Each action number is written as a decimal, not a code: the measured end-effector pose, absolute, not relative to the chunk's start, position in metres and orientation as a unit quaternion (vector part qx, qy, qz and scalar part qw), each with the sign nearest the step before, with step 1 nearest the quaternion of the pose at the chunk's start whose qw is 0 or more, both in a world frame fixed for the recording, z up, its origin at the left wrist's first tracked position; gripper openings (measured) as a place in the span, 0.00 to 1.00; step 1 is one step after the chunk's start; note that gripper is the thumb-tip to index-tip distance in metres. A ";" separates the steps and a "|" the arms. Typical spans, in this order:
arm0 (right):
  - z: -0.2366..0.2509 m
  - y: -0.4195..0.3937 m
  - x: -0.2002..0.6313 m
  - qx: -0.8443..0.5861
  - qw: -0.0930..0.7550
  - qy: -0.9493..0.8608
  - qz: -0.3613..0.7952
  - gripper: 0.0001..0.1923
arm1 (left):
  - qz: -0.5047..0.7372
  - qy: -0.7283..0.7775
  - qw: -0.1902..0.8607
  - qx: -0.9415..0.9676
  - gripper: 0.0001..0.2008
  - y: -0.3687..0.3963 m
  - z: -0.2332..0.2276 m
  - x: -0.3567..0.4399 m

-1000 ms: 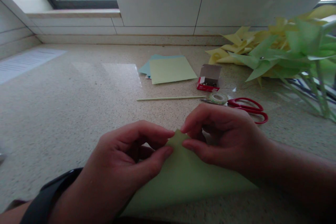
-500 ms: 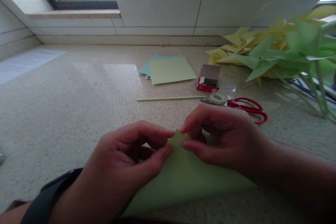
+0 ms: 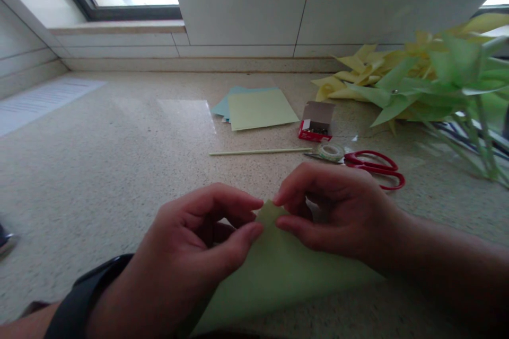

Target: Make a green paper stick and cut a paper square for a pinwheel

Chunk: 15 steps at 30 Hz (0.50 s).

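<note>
A pale green sheet of paper is close to me, with a pointed corner facing away. My left hand pinches the left edge of that corner between thumb and fingers. On the other side of the point, my right hand grips the right edge the same way. The fingertips of both hands nearly meet around the tip. Both hands cover parts of the sheet's sides. A dark band is on my left wrist.
Beyond my hands lie a thin pale stick, a tape roll and red-handled scissors. Behind them are a small red box of metal pins and stacked coloured paper. Paper pinwheels lie at the right, a printed sheet at left.
Both hands keep their pinch on the paper corner, almost unmoved. The whole view has shifted slightly, so the background sits a little lower. More of a dark object shows at the left edge.
</note>
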State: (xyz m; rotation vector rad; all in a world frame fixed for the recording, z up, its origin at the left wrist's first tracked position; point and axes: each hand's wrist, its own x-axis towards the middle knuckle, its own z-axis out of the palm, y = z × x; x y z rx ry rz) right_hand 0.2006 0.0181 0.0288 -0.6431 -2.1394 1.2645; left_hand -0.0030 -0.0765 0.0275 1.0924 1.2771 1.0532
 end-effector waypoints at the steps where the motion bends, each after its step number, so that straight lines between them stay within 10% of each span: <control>1: 0.029 0.018 0.201 -0.238 0.281 -0.799 0.475 0.05 | 0.448 0.540 0.547 0.456 0.05 -0.076 0.028 -0.003; 15: 0.027 0.015 0.201 -0.221 0.252 -0.806 0.487 0.05 | 0.365 0.568 0.558 0.483 0.07 -0.073 0.030 -0.003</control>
